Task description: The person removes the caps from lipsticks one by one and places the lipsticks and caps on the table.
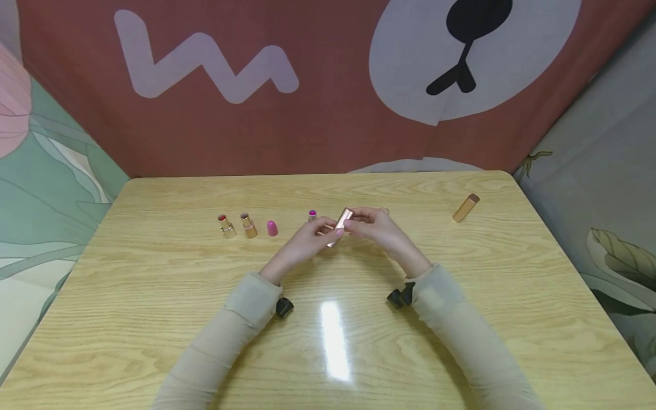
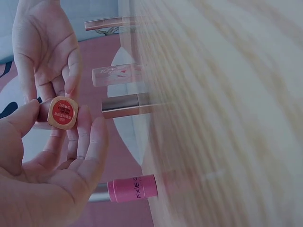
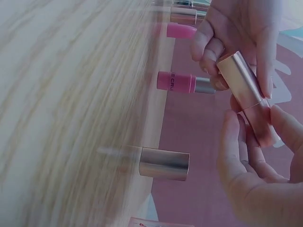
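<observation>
Both hands hold a shiny rose-gold lipstick tube (image 1: pixel 342 223) slantwise above the table; a seam crosses it in the right wrist view. My left hand (image 1: pixel 310 238) grips its lower end, which has a red label (image 2: pixel 62 113). At the other end, my right hand (image 1: pixel 378 229) pinches it between thumb and fingers. Just behind the left hand stands a pink lipstick (image 2: pixel 135 189) without its cap, its magenta tip (image 1: pixel 312 212) showing. A bronze-coloured tube (image 3: pixel 164 164) stands behind the hands, mostly hidden in the head view.
To the left are a pink rounded cap (image 1: pixel 272 228) and two uncapped gold lipsticks, one brownish (image 1: pixel 249 225), one red-tipped (image 1: pixel 227 226). A clear pinkish container (image 2: pixel 116 75) stands beyond the bronze tube. At the far right lies a gold tube (image 1: pixel 466 208). A printed cloth (image 1: pixel 328 136) hangs behind.
</observation>
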The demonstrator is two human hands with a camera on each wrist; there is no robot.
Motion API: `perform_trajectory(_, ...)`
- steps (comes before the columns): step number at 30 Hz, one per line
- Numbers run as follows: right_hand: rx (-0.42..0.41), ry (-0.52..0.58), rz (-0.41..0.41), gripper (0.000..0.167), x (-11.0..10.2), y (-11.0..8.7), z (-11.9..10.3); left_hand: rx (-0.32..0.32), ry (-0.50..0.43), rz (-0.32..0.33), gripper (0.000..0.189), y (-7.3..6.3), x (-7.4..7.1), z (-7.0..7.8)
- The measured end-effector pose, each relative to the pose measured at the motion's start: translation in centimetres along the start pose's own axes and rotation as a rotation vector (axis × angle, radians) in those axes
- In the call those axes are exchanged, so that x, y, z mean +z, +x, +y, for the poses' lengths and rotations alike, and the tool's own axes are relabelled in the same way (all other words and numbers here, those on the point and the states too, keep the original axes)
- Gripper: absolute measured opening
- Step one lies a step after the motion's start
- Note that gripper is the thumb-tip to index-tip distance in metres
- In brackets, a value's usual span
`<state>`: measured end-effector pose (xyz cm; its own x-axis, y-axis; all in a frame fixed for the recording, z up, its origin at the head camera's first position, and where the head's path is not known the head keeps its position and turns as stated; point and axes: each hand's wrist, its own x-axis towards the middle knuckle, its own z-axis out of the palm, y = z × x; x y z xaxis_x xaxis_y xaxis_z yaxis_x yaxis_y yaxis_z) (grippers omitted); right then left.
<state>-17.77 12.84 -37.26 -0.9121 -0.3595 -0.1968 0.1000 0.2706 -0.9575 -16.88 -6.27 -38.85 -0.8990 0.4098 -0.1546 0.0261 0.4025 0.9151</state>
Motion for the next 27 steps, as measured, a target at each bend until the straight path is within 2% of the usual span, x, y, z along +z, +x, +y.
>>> perform_trajectory(14, -0.011, 0.048, 0.034, 0.048, 0.30, -0.09, -0.25, 0.011, -0.057, 0.089, 0.039, 0.12, 0.30, 0.12)
perform_trajectory(20, -0.034, 0.089, 0.082, 0.047, 0.47, 0.04, -0.30, 0.025, -0.049, 0.121, 0.037, 0.19, 0.34, 0.32)
perform_trajectory(27, -0.026, 0.113, 0.129, 0.045, 0.75, 0.21, -0.20, 0.016, -0.130, 0.131, 0.035, 0.22, 0.52, 0.29)
